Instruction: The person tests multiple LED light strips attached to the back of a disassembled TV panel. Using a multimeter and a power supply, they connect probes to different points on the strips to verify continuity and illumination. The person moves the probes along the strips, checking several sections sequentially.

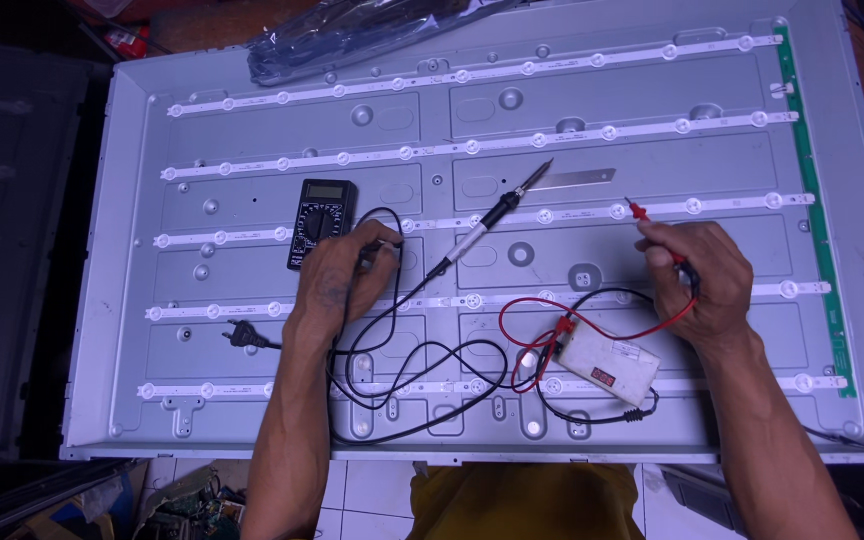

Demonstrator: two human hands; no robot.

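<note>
While fingers hide its tip, left hand (337,275) pinches black probe (380,252) — right hand (702,280) grips red probe (642,213).

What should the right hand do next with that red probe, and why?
Probably lower the red probe onto the LED strip just below its tip. The right hand holds it raised just above that strip, while the left hand already presses the black probe to the same strip.

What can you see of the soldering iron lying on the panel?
The soldering iron lies flat and diagonal across the grey metal panel, its metal tip up and to the right near a silver blade. It has a black handle with a pale band, and its black cord trails down-left. Neither hand touches it.
</note>
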